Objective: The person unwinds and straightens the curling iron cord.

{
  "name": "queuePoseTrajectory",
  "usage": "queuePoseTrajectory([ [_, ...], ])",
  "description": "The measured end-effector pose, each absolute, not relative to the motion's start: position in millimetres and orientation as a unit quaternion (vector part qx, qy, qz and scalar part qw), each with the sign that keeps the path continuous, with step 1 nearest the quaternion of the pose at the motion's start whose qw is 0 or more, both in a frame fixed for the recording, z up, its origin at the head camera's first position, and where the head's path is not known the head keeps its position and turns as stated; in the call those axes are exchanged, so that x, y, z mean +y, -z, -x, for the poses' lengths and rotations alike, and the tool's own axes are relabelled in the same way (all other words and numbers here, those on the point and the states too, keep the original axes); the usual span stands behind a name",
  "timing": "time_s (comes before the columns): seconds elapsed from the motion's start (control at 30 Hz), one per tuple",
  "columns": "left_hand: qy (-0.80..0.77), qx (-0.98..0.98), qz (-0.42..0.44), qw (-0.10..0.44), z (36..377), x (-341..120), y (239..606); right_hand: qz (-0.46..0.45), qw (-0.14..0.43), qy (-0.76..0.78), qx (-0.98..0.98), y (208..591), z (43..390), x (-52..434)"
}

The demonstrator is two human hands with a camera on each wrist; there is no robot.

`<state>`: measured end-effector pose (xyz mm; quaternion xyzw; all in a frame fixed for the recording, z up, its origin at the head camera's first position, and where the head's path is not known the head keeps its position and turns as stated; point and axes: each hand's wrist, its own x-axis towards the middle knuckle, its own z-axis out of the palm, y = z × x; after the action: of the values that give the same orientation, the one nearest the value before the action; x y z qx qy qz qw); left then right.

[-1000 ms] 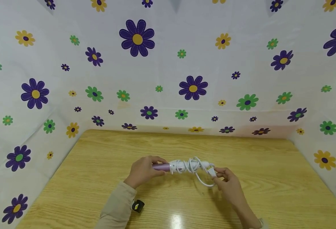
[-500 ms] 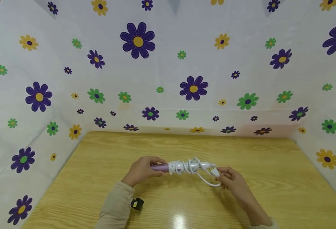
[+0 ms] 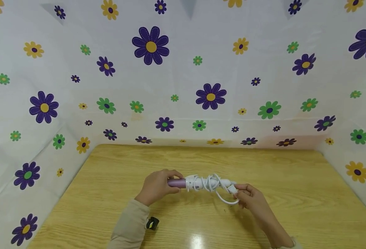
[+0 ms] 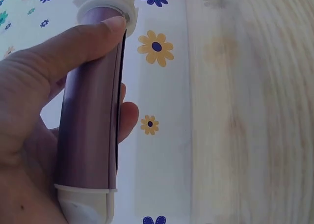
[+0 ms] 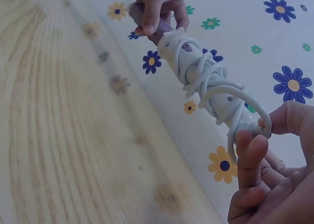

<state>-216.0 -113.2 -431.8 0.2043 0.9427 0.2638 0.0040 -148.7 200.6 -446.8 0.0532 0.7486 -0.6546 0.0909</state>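
A hair straightener with a purple barrel and a white handle is held crosswise over the table. Its white cord is wound in loose, crossing turns about the handle, and one loop hangs below. My left hand grips the purple barrel, thumb on the near side and fingers behind it. At the handle's far end my right hand pinches the white plug between thumb and fingers. In the right wrist view, fingers mostly cover the plug.
A wood-grain table lies under both hands. White flowered cloth stands at its back and sides. A small black object with a yellow mark sits beside the left sleeve.
The right hand moved slightly right with the plug, then a little back toward the handle. The left hand keeps its grip on the barrel. The head view has shifted slightly.
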Motion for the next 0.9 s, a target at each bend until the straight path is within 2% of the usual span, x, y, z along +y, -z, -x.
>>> queuePoseTrajectory([
  [0.23,-0.252,0.946,-0.204,-0.006,213.7,-111.0,429.1,-0.061,0.096,0.652,0.75,446.7,148.5,202.6],
  [0.6,-0.247,0.949,-0.197,-0.013,215.2,-108.8,427.6,-0.053,0.05,0.583,0.809,446.4,150.7,199.2],
  [0.9,-0.281,0.94,-0.191,0.019,217.3,-111.1,432.9,-0.03,0.044,0.567,0.822,447.5,151.1,206.6],
])
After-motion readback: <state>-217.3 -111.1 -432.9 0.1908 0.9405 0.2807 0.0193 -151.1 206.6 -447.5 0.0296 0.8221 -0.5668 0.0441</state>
